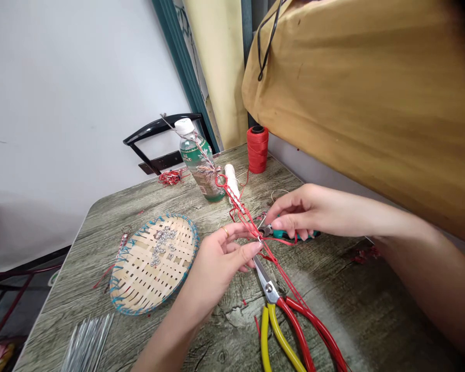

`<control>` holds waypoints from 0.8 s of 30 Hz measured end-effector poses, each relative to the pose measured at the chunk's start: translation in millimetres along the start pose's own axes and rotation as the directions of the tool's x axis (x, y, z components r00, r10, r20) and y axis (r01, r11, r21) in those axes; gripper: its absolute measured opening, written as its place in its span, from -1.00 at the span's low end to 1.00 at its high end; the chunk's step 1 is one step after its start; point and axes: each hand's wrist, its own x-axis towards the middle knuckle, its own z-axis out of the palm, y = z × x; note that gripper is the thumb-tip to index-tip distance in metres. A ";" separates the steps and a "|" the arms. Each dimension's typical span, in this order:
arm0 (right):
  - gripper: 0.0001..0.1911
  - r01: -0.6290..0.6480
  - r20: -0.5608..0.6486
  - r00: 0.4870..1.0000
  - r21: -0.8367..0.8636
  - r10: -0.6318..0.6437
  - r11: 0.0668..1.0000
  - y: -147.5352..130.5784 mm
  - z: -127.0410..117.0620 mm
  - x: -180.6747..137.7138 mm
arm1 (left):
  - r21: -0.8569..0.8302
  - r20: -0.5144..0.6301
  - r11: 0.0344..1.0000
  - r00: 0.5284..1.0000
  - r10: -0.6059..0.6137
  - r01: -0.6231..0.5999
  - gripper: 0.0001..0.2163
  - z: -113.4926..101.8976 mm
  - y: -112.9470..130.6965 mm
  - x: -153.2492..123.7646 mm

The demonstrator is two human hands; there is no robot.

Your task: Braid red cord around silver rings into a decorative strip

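My left hand (232, 250) pinches red cords (276, 266) at a small shiny piece on them, thumb against fingertips. From there a braided red-and-white band (234, 197) runs up to a red loop (221, 180), tied by twisted strands to a plastic bottle (201, 168). My right hand (296, 214) is closed beside the cords; a thin pale strand or needle shows at its fingertips, too fine to name. Under it lie teal-handled pliers (281, 234). Scissors with red handles (297, 325) rest below my left fingers, alongside two yellow handles (281, 336) of a tool partly hidden.
A woven bamboo tray (139, 281) with small clear beads (165, 240) sits left. Thin metal rods (87, 343) lie near the front edge. A red thread spool (258, 150), a white spool (231, 181) and a thread tangle (171, 177) stand or lie behind. A yellow-brown cloth-covered surface (352, 103) rises right.
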 end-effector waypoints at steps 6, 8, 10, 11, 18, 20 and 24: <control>-0.79 0.016 0.133 0.991 0.120 -0.032 0.993 4.0 17.2 11.7 | -0.075 -0.067 0.997 0.998 -0.007 0.002 -0.84 4.8 0.3 2.1; -0.83 -0.004 0.115 0.993 0.166 -0.016 0.986 5.4 19.4 13.8 | -0.066 -0.084 0.998 0.996 -0.013 0.008 -0.87 4.8 0.3 1.9; -0.84 -0.014 0.100 0.995 0.203 -0.007 0.979 6.7 19.9 15.1 | -0.056 -0.095 0.998 0.995 -0.024 0.019 -0.89 5.2 0.7 1.9; -0.83 -0.016 0.097 0.995 0.212 -0.005 0.977 7.2 19.8 15.6 | -0.055 -0.094 0.998 0.995 -0.027 0.022 -0.89 5.6 0.9 2.1; -0.77 -0.010 0.100 0.995 0.190 -0.009 0.982 7.0 18.7 16.4 | -0.074 -0.076 0.997 0.996 -0.041 0.036 -0.89 10.3 -0.8 6.4; -0.79 -0.009 0.096 0.995 0.180 -0.008 0.984 7.2 18.8 16.5 | -0.068 -0.102 0.997 0.994 -0.034 0.027 -0.92 12.3 -1.4 7.4; -0.86 0.011 0.099 0.995 0.161 -0.028 0.987 9.0 18.7 17.6 | -0.067 -0.130 0.998 0.991 -0.006 -0.003 -0.93 16.6 -1.4 8.7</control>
